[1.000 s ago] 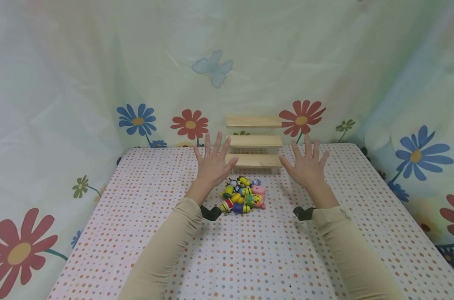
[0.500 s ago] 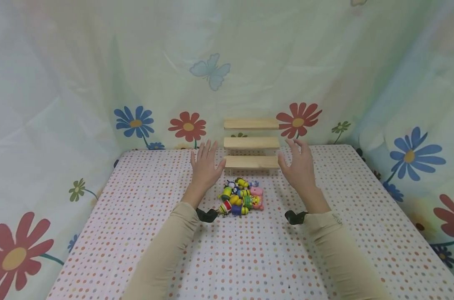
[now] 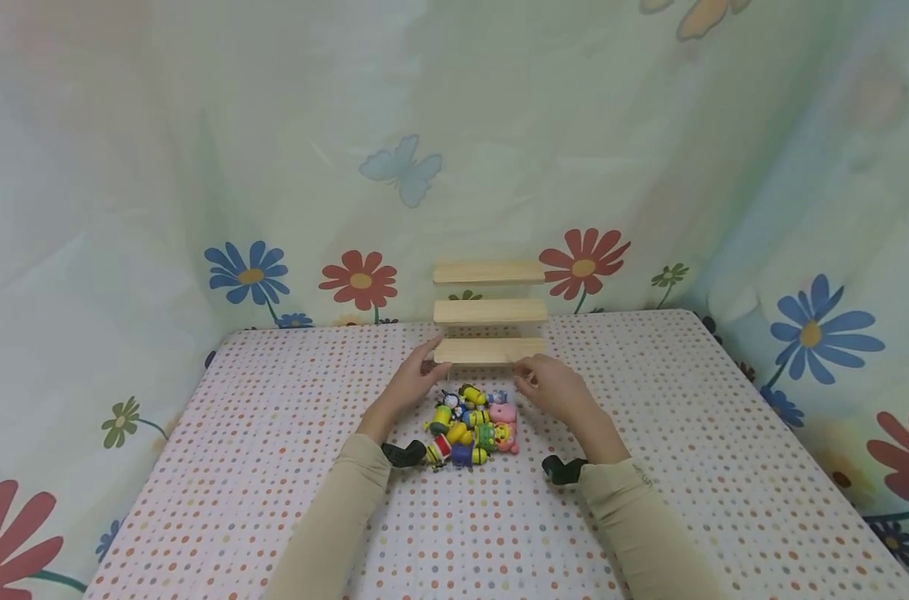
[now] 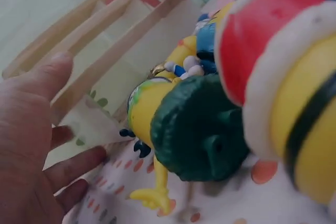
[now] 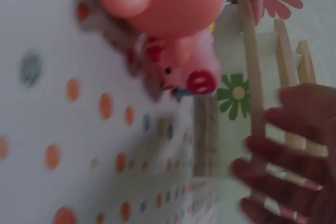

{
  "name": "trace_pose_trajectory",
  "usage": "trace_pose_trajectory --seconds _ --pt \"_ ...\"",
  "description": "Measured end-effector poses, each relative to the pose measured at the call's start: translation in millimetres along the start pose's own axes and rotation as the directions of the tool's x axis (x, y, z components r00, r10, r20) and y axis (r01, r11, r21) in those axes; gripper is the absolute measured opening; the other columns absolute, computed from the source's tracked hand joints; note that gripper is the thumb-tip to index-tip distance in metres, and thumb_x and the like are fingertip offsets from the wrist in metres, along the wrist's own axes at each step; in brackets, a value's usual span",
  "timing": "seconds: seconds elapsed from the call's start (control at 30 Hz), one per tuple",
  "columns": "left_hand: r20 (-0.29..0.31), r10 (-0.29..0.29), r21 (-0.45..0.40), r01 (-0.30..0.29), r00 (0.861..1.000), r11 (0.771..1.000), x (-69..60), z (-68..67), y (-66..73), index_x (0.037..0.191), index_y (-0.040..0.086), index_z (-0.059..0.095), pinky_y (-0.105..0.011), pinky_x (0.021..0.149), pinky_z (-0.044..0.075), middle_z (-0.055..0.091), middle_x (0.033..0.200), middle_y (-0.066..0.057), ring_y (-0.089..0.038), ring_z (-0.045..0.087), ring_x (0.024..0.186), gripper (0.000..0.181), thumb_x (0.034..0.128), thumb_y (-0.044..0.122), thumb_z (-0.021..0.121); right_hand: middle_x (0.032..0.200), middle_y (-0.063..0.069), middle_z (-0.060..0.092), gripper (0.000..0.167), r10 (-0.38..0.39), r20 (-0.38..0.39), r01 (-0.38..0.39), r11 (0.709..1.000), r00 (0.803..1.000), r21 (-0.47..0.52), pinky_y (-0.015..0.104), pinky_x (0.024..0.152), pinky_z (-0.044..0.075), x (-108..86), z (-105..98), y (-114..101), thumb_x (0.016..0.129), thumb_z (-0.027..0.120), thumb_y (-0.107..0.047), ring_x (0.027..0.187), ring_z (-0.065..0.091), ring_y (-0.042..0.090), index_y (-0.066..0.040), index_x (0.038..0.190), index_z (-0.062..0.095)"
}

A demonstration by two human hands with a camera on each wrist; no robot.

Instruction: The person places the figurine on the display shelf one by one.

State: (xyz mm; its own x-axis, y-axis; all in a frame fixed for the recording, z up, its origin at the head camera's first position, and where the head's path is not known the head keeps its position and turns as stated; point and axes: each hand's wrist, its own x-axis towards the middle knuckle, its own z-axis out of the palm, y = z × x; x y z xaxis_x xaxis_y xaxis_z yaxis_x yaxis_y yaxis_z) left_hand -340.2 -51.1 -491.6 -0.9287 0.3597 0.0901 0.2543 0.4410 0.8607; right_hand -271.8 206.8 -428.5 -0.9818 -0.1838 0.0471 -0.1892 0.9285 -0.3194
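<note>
A three-step wooden shelf (image 3: 490,352) stands at the back of the table, with a pile of small toy figures (image 3: 461,435) in front of it. My left hand (image 3: 407,387) is at the left end of the lowest board, thumb and fingers spread apart in the left wrist view. At that board's right end is my right hand (image 3: 562,388); its fingers (image 5: 278,156) look loosely bent and blurred. Whether either hand touches the wood I cannot tell. A toy in red and white (image 4: 252,40) and a pink pig figure (image 5: 189,69) lie close to the wrists.
A white tablecloth with coloured dots (image 3: 274,467) covers the table. Behind and beside it hangs a curtain printed with flowers (image 3: 394,83). Black wrist devices (image 3: 562,470) stick out inward from both sleeves, near the toys on the left side.
Both hands, spread wide a second ago beside the shelf, have come down and inward to the ends of the lowest board. The head view has tilted up slightly. The toys stay put.
</note>
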Motion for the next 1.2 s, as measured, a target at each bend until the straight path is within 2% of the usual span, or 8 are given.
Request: trace_pose_trajectory --seconds 0.1,0.17,0.23,0.43,0.6,0.8,1.03,1.2 --pt "0.03 -0.004 -0.135 0.008 1.0 0.991 0.2 1.0 -8.9 0.151 0.034 0.021 -0.047 0.098 0.046 0.036 0.15 -0.007 -0.027 0.049 0.127 0.069 0.0925 0.047 0.056 0.125 0.014 0.06 0.041 0.004 0.158 -0.002 1.0 0.987 -0.011 0.048 0.091 0.048 7.2 4 -5 0.094 0.06 -0.029 0.112 0.059 0.031 -0.007 0.128 0.058" --pt "0.012 -0.002 -0.165 0.004 1.0 0.986 1.9 3.2 -13.8 0.152 0.03 0.02 -0.046 0.097 0.046 0.042 0.146 -0.01 -0.028 0.05 0.127 0.072 0.0925 0.046 0.056 0.129 0.015 0.058 0.045 0.018 0.232 -0.016 1.0 0.973 -0.009 0.05 0.095 0.046 11.9 5 -8 0.092 0.062 -0.028 0.117 0.056 0.033 -0.007 0.131 0.056" --pt "-0.007 -0.01 -0.172 0.009 1.0 0.985 2.7 5.7 -16.9 0.153 0.027 0.02 -0.045 0.098 0.046 0.045 0.143 -0.012 -0.028 0.05 0.127 0.074 0.0921 0.048 0.056 0.126 0.015 0.06 0.046 0.031 0.268 -0.035 0.999 0.963 0.01 0.049 0.093 0.047 15.0 7 -12 0.091 0.064 -0.027 0.114 0.058 0.032 -0.006 0.131 0.055" --pt "-0.047 -0.049 -0.125 0.043 0.998 0.991 2.8 10.4 -15.9 0.152 0.029 0.023 -0.046 0.099 0.045 0.045 0.143 -0.01 -0.027 0.051 0.126 0.075 0.0895 0.056 0.054 0.112 0.013 0.065 0.043 0.002 0.244 -0.016 0.998 0.97 0.058 0.044 0.085 0.05 14.5 16 -17 0.089 0.067 -0.025 0.101 0.062 0.027 -0.005 0.125 0.059" --pt "-0.066 -0.028 -0.083 0.023 0.997 0.996 5.2 10.1 -17.4 0.151 0.029 0.025 -0.045 0.098 0.046 0.047 0.141 -0.008 -0.026 0.053 0.124 0.073 0.0896 0.057 0.053 0.113 0.014 0.066 0.034 -0.048 0.208 0.029 0.995 0.977 0.095 0.046 0.086 0.05 12.7 19 -19 0.09 0.065 -0.022 0.102 0.062 0.028 -0.004 0.119 0.064" --pt "-0.092 -0.029 -0.038 0.026 0.995 0.999 2.2 8.5 -19.5 0.151 0.024 0.026 -0.048 0.101 0.043 0.047 0.143 -0.007 -0.026 0.054 0.123 0.076 0.0892 0.061 0.049 0.112 0.013 0.066 0.036 -0.124 0.221 0.1 0.988 0.967 0.119 0.042 0.08 0.05 14.0 23 -17 0.088 0.068 -0.022 0.092 0.063 0.023 -0.002 0.118 0.065" --pt "-0.112 -0.027 -0.02 0.025 0.993 0.999 2.3 8.4 -23.0 0.151 0.027 0.027 -0.048 0.1 0.043 0.048 0.142 -0.007 -0.026 0.055 0.121 0.078 0.0867 0.066 0.048 0.12 0.015 0.059 0.04 -0.068 0.252 0.041 0.993 0.965 0.112 0.043 0.084 0.048 16.3 25 -18 0.086 0.07 -0.03 0.098 0.058 0.023 -0.008 0.119 0.065" --pt "-0.125 -0.024 -0.013 0.023 0.992 1.0 3.2 9.7 -24.1 0.15 0.027 0.029 -0.048 0.1 0.043 0.052 0.138 -0.006 -0.024 0.056 0.12 0.077 0.0864 0.066 0.048 0.11 0.014 0.054 0.043 -0.03 0.254 -0.006 0.99 0.967 0.138 0.036 0.073 0.046 16.2 27 -17 0.084 0.072 -0.033 0.083 0.052 0.018 -0.009 0.119 0.064"
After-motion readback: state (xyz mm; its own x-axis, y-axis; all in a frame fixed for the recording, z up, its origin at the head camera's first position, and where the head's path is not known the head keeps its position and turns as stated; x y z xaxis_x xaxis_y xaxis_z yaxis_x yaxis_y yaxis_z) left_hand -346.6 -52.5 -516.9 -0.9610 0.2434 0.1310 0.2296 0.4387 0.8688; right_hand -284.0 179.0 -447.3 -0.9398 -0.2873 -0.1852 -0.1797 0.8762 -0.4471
